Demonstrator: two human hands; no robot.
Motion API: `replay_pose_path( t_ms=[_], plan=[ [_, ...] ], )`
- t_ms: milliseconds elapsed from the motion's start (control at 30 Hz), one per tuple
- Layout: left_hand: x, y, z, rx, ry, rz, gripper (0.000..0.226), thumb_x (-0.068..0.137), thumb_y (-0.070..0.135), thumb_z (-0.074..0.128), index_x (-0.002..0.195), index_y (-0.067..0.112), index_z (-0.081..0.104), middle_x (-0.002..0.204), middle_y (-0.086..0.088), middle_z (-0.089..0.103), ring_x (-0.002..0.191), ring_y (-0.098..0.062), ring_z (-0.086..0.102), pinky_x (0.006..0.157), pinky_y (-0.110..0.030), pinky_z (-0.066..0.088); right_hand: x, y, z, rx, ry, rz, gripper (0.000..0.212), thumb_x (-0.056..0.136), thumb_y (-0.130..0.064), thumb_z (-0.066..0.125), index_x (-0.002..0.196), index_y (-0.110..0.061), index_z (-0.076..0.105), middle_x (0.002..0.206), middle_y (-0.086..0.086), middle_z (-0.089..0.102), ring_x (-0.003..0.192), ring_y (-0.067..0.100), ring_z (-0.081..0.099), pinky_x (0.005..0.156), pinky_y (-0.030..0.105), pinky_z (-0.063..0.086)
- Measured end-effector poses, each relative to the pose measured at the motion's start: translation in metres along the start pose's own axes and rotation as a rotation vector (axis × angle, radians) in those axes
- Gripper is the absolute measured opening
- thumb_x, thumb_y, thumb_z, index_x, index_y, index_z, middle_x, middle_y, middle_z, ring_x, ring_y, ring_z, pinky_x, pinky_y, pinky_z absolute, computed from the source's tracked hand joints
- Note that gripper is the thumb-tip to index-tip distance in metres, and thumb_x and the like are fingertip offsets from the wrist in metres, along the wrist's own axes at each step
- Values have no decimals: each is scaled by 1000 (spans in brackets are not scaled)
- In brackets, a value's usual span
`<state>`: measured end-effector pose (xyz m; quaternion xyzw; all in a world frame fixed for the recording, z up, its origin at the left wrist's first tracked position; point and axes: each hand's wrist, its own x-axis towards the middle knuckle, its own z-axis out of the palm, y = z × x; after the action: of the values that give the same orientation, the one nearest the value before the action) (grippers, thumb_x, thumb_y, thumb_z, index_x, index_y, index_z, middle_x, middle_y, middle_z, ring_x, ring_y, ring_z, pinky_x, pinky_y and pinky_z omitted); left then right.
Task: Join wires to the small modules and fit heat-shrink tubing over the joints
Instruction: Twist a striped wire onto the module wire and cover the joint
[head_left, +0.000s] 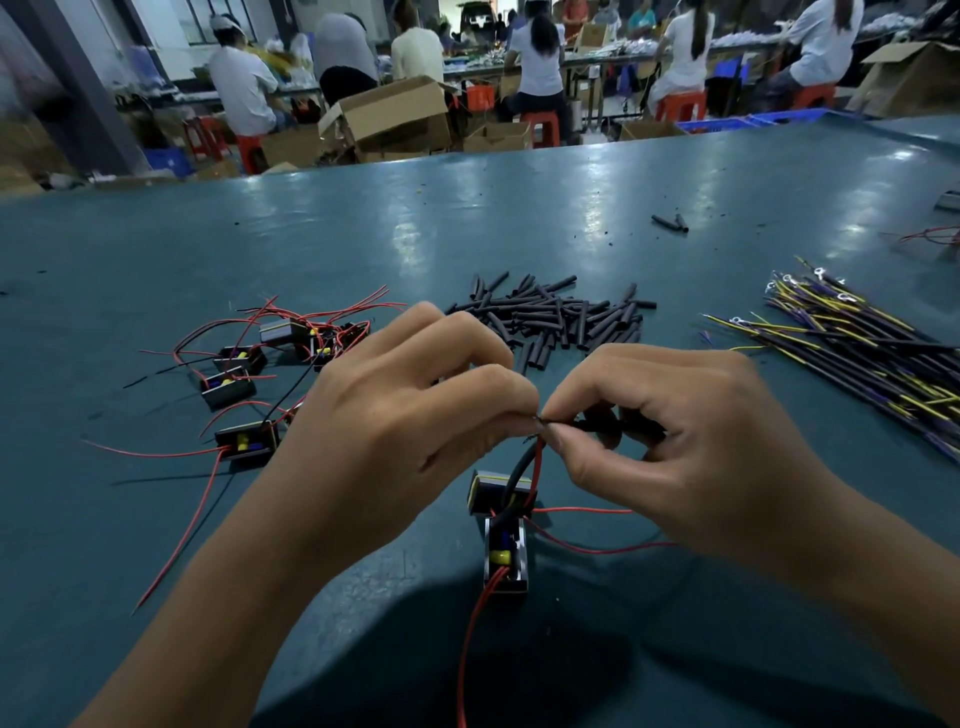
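A worker's left hand (415, 410) and right hand (670, 431) pinch thin black and red wire ends (540, 423) together above a small black boxed module (505, 540); the joining step appears underway, with black heat-shrink tubing pieces (561, 317) likely needed next.

**Both hands pinched at the wire joint**

Your left hand (410, 410) and right hand (675, 431) meet fingertip to fingertip above the counter (156, 249), each pinching the wire ends at one spot. Right hand also holds a black tube piece (602, 426). Black and red leads drop from the pinch to a small module (504, 545) just below. More modules with red wires (244, 374) sit left. Heat-shrink pile (561, 317) lies just behind your hands. Yellow-and-dark wire bundle (857, 343) on the right. Other people work at benches in the background.
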<state>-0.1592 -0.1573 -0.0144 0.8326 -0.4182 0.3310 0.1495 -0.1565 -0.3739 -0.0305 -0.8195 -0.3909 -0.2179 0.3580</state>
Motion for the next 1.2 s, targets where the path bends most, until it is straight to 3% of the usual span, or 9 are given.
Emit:
replay_pose_path(
  t_ms=[167, 300, 400, 467, 600, 667, 767, 1000, 1200],
  plan=[
    [0, 10, 3, -472, -168, -421, 14, 94, 32, 63, 82, 23, 62, 73, 16, 50, 65, -4, 45, 61, -15, 35, 0, 0, 1, -54, 20, -37, 2, 86, -13, 71, 84, -13, 72, 77, -8, 63, 68, 6, 55, 64, 17, 43],
    [3, 14, 6, -1092, -224, -936, 16, 80, 21, 62, 64, 21, 65, 62, -3, 41, 54, -13, 30, 49, -20, 24, 0, -2, 3, -57, 17, -69, 2, 87, -13, 71, 86, -12, 72, 79, -6, 64, 69, 5, 55, 65, 18, 45],
    [3, 15, 6, -1259, -271, -1033, 17, 78, 19, 59, 61, 19, 62, 61, -3, 42, 53, -13, 31, 51, -24, 21, -1, -2, 5, -28, 12, -69, 2, 87, -13, 71, 85, -12, 72, 78, -9, 62, 68, 2, 53, 66, 14, 42],
    [2, 13, 6, -1157, -213, -968, 18, 81, 21, 59, 63, 20, 63, 60, 0, 48, 52, -12, 37, 49, -20, 28, 0, -1, 5, 2, 12, -48, 4, 86, -12, 71, 83, -14, 71, 76, -11, 61, 67, 3, 54, 65, 14, 41],
    [-1, 0, 1, -474, -87, -479, 14, 86, 14, 65, 88, 28, 67, 78, 12, 60, 64, -9, 50, 56, -22, 39, 2, 4, 1, 19, 29, -7, 7, 84, -11, 72, 79, -15, 69, 73, -15, 59, 66, 5, 55, 64, 8, 37],
    [-1, -4, -2, -309, -79, -307, 17, 85, 12, 72, 98, 24, 69, 91, 9, 60, 77, -12, 52, 66, -18, 38, 3, 4, 1, 28, 24, 3, 7, 84, -12, 72, 80, -16, 70, 73, -18, 59, 66, 4, 56, 64, 7, 36],
    [-2, -7, 0, -275, -60, -230, 14, 86, 21, 75, 99, 18, 74, 97, 8, 60, 86, -7, 54, 76, -15, 39, 3, 4, 2, 32, 14, -1, 7, 85, -13, 72, 81, -17, 69, 74, -19, 58, 66, 3, 55, 64, 7, 36],
    [-3, -12, 5, -144, 12, -97, 14, 91, 26, 72, 94, 12, 77, 92, 0, 63, 80, -25, 57, 71, -42, 45, 3, 4, 2, 30, 8, -3, 6, 86, -13, 72, 80, -17, 70, 73, -17, 60, 67, 6, 57, 65, 9, 37],
    [-2, -8, 7, -143, -23, -76, 20, 98, 26, 63, 92, 10, 73, 92, 1, 61, 82, -22, 56, 72, -41, 46, 2, 3, 1, 30, 5, -7, 7, 86, -13, 70, 81, -17, 70, 73, -17, 58, 67, 6, 56, 64, 10, 37]
  ],
)
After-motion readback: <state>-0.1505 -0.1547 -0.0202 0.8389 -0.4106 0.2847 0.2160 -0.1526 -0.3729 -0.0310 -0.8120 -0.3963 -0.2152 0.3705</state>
